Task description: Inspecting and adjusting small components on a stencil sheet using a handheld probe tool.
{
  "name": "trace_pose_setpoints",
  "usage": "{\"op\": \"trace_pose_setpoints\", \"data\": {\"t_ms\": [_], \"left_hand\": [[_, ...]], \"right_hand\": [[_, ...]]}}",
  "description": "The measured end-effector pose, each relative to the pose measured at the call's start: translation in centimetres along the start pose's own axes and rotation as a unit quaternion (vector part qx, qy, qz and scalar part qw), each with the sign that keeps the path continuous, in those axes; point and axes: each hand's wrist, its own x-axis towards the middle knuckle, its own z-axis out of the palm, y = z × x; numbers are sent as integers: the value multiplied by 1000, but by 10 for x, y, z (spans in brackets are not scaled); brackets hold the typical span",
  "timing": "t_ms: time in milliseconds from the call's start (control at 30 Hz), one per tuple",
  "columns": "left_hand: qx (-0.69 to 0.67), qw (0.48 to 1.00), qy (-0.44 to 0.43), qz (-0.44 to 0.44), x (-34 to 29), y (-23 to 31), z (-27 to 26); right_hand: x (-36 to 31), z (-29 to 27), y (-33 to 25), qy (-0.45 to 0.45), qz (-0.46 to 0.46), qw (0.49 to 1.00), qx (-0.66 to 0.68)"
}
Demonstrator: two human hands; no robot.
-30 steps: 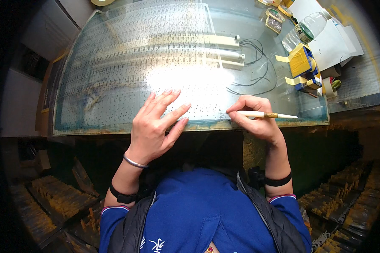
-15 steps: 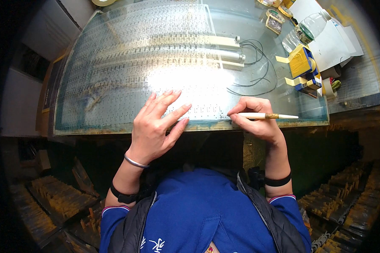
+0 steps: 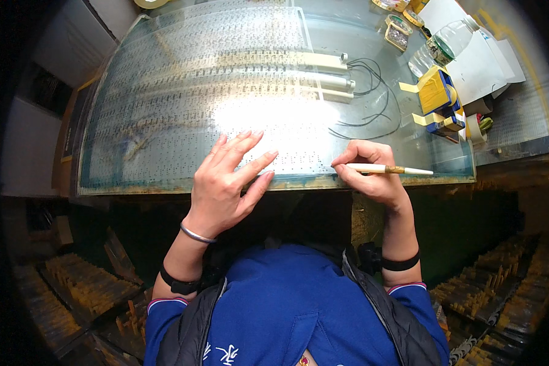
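Observation:
Fingers spread, my left hand [image 3: 227, 180] lies flat on a clear film sheet [image 3: 186, 160] covered in rows of small dark marks. To its right, my right hand [image 3: 379, 183] pinches a slim white pen-shaped tool [image 3: 416, 172] with a gold-brown band. Its rear end points right; the tip is hidden by the fingers, near the sheet's lower right part. Both hands are at the near edge of a glass tabletop [image 3: 424, 160]. Bright glare whitens the film just beyond my left fingertips.
Light tubes [image 3: 329, 80] with black cables [image 3: 379, 91] show through the glass. At the right stand blue-and-yellow tape dispensers [image 3: 448, 97], a clear plastic bottle [image 3: 448, 46], white paper [image 3: 485, 67] and a small open box [image 3: 397, 36]. Racks of yellowish pieces [image 3: 82, 283] stand below.
My right hand and the white tool have shifted very slightly to the right. My left hand has stayed almost still on the film.

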Motion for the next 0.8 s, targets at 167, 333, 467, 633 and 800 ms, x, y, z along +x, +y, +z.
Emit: {"op": "trace_pose_setpoints", "data": {"t_ms": [167,333,467,633,800], "left_hand": [[2,1000,-1,0,0,1,1],[2,1000,1,0,0,0,1],[3,1000,-1,4,1,0,2],[6,1000,1,0,-1,0,1],[1,1000,3,3,0,0,1]], "right_hand": [[3,10,2,66,-16,998,-20],[2,2,4,2,-43,999,-11],[3,16,5,101,-15,995,-1],[0,1,-3,-31,-27,998,42],[3,5,-1,131,56,978,153]]}}
